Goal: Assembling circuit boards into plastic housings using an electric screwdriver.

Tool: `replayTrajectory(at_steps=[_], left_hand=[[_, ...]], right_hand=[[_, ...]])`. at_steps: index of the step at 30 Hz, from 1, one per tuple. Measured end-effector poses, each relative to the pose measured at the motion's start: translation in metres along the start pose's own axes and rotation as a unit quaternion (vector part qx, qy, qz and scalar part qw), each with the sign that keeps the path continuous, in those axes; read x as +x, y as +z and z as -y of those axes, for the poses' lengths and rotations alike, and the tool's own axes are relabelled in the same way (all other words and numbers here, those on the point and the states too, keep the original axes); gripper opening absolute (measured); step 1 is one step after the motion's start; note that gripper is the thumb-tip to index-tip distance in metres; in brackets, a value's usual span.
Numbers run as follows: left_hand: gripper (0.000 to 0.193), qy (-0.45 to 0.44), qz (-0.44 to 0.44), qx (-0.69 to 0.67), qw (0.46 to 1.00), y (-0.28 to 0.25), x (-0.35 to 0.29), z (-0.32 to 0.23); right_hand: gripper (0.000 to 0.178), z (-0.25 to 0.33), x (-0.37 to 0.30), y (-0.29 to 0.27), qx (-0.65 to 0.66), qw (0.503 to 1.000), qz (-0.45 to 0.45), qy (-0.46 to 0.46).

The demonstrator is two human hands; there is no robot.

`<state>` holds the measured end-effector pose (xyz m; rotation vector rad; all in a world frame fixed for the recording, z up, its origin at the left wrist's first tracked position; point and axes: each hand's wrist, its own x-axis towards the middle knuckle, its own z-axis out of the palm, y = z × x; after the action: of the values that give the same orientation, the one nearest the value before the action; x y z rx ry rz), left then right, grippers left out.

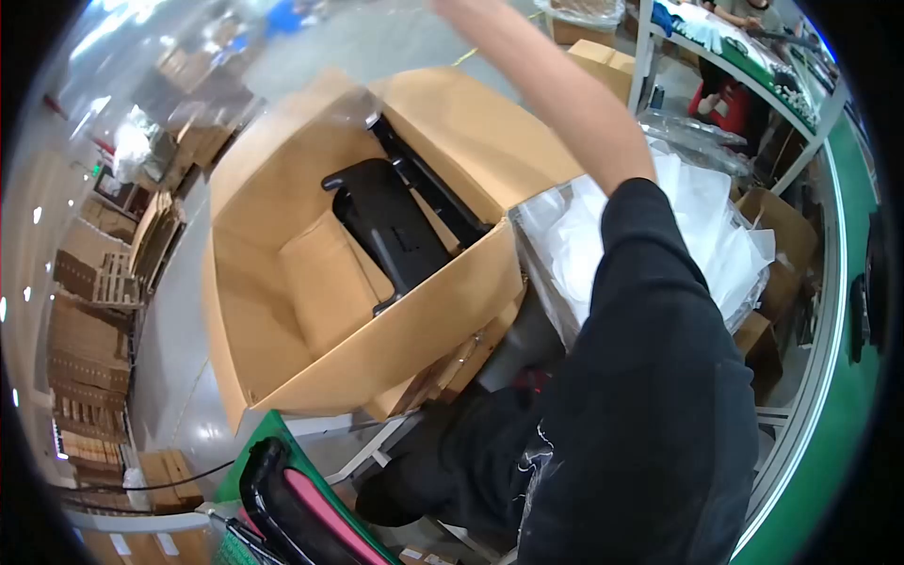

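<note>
Amid grey workshop flooring [174, 363], black moulded-plastic parts [397, 226] are propped aslant in an open brown cardboard box [414, 330], its flaps [480, 137] presumably splayed for access, while the black-sleeved right arm [650, 311] is extended past view and, both hands being unseen, neither grip can be told.

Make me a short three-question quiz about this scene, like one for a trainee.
1. True or false: the carton is shut.
2. In the picture, which lies right of the carton: (a) a ladder, (b) white sheets, (c) a bicycle?
3. Fill in: the parts inside the carton are ___ in colour.

Key: 1. False, its top is open. 2. b. 3. black.
</note>
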<state>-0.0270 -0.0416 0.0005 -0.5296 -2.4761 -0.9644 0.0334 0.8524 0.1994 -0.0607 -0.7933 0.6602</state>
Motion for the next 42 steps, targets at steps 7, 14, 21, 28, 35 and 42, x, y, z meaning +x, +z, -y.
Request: replayTrajectory(at_steps=[7, 14, 21, 28, 35, 42], left_hand=[[0.018, 0.001, -0.005, 0.014, 1.000, -0.001, 0.003, 0.004], [0.015, 0.021, -0.007, 0.006, 1.000, 0.002, 0.003, -0.006], [0.024, -0.010, 0.087, -0.032, 0.996, 0.066, 0.042, 0.016], [0.029, 0.046, 0.157, -0.058, 0.985, 0.119, 0.090, 0.007], [0.034, 0.067, 0.211, -0.065, 0.973, 0.146, 0.126, -0.005], [0.040, -0.003, 0.158, -0.014, 0.987, 0.099, 0.120, -0.012]], right_hand=[[0.035, 0.003, 0.049, -0.132, -0.258, 0.963, 0.042, 0.065], [0.044, -0.081, -0.015, -0.229, -0.622, 0.774, 0.115, 0.032], [0.082, -0.116, -0.097, -0.339, -0.652, 0.655, 0.308, 0.226], [0.040, -0.090, -0.192, -0.369, -0.695, 0.473, 0.357, 0.407], [0.029, -0.108, -0.141, -0.389, -0.714, 0.526, 0.314, 0.338], [0.030, -0.121, -0.074, -0.190, -0.564, 0.664, 0.453, 0.191]])
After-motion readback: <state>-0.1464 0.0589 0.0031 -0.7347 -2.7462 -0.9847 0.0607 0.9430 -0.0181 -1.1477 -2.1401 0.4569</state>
